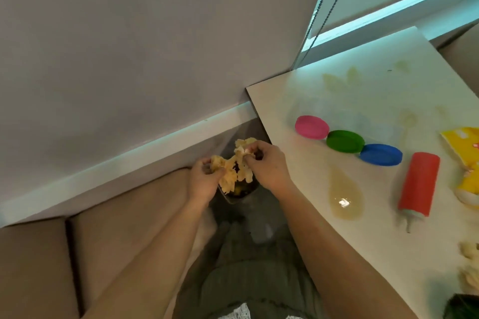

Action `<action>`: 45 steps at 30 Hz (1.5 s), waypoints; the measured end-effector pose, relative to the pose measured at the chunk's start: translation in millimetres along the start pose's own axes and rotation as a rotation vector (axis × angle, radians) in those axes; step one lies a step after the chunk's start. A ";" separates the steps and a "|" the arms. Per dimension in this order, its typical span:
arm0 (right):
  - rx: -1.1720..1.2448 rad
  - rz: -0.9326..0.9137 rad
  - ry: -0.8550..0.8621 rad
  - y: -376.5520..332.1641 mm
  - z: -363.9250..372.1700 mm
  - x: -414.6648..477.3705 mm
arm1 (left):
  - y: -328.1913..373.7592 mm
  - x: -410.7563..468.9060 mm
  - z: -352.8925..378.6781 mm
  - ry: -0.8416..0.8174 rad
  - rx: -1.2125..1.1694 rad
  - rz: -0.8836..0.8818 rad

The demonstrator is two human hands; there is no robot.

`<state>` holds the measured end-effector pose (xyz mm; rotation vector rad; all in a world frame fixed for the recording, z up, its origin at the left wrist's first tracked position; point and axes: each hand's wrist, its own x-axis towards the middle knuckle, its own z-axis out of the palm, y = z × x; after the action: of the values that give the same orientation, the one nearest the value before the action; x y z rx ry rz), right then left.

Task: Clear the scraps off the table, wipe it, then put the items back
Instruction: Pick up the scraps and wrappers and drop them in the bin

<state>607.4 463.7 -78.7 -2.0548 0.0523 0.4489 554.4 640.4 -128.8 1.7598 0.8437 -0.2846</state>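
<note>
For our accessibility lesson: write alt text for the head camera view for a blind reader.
The left hand and right hand hold crumpled yellowish scraps over a small bin beside a white table. On it: a spill, pink disc, green disc, blue disc, red bottle.

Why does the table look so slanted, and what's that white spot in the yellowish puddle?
Head view: the wide-angle lens, tipped downward, slants the table and bends straight edges; the white spot on the puddle is glare off the liquid; the scraps look softly blurred.
</note>
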 end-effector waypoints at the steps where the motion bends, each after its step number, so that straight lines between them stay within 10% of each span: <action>1: 0.010 0.018 -0.002 14.7 13.0 9.7 | -14.5 13.5 5.9 0.008 0.004 -0.011; 14: -0.015 0.257 0.055 253.9 179.3 127.6 | -206.0 186.6 110.4 -0.002 0.101 -0.240; 22: -0.242 0.389 -0.382 338.6 227.3 162.4 | -266.5 236.6 132.9 -0.130 -0.091 -0.451; 45: -0.113 0.056 -0.158 27.4 -23.2 -50.2 | 49.3 -59.4 34.6 -0.149 0.267 0.193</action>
<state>561.4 422.7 -74.5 -2.1255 -0.0103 0.6605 552.0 578.6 -71.0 2.0245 0.5422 -0.4093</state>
